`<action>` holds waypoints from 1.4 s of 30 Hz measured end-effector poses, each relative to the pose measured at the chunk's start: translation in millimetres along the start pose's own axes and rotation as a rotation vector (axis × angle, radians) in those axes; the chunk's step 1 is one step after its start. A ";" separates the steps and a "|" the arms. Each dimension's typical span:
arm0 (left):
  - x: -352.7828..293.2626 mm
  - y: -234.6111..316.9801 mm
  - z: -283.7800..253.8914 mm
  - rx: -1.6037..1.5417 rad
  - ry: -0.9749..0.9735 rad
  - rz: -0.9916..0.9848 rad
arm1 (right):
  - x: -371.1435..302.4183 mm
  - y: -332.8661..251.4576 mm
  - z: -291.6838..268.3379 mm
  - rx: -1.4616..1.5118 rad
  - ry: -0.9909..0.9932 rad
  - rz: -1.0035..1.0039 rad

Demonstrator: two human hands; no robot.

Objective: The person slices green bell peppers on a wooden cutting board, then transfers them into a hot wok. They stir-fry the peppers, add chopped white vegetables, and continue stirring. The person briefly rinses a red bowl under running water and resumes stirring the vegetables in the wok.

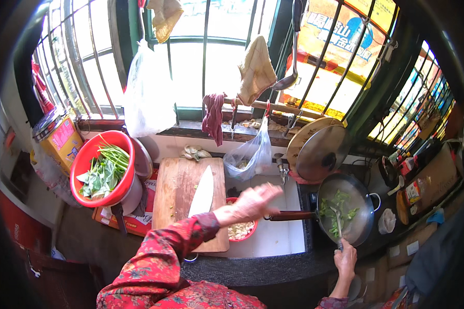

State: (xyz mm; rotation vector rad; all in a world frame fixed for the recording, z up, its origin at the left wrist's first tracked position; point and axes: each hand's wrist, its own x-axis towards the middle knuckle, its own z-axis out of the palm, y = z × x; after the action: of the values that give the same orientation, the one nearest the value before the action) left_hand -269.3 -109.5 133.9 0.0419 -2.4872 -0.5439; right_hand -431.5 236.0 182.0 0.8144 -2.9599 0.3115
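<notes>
My right hand (346,258) is closed round the handle of a metal spatula (338,224), whose far end is among chopped green leaves (333,205) in the wok (363,219). My left hand (250,205), slightly smeared by motion, hovers above the sink with its fingers stretched to the right. It is just above the wok's wooden handle (294,216) and appears to hold nothing. Partly under my left wrist stands a red bowl (254,231) of pale chopped pieces. Left of that hand, a broad knife (203,191) lies on the wooden cutting board (171,193).
A red basin (80,167) of leafy greens stands far left. The white sink (273,242) lies between board and wok. Round lids (322,154) lean behind the tap (282,170). Plastic bags (147,92), cloths (257,69) and a ladle (288,80) hang before the barred window.
</notes>
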 end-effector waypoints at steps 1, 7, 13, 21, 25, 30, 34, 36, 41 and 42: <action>1.1 -27.3 -13.3 0.034 0.267 0.035 | -6.3 3.0 -0.3 0.009 -0.009 0.056; 37.6 -180.1 -73.1 -0.037 0.775 -0.841 | -12.8 6.6 -6.3 -0.022 0.065 0.178; 74.7 -228.5 -108.3 -0.156 0.630 -1.013 | -2.4 36.6 -7.3 -0.220 -0.012 0.259; 63.5 -202.2 -172.4 -0.492 0.558 -0.647 | -6.0 48.8 8.0 -0.309 0.203 0.293; 31.9 -136.6 -223.2 -1.419 0.370 -0.349 | -20.2 -13.5 -18.0 -0.036 0.522 0.056; -37.9 -47.3 -199.7 -1.250 -0.023 -0.502 | -74.1 -132.7 -7.4 0.797 -0.008 -0.196; -92.9 27.4 -124.5 -1.221 -0.742 -0.449 | -111.2 -208.3 49.5 1.838 -0.482 -0.319; -116.6 63.1 -96.5 -1.146 -0.949 -0.656 | -128.1 -205.3 59.4 1.882 -0.422 -0.256; -112.5 74.3 -59.7 -1.160 -1.096 -0.898 | -148.4 -162.8 60.1 1.507 -0.228 0.057; -105.9 71.7 -50.6 -1.096 -1.054 -0.812 | -151.8 -149.1 57.9 1.398 -0.316 0.113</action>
State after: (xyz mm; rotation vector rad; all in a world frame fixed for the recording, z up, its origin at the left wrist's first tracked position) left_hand -147.1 -46.9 142.2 0.4265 -2.5336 -2.7562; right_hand -224.8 174.6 135.8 0.7078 -2.6341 2.5499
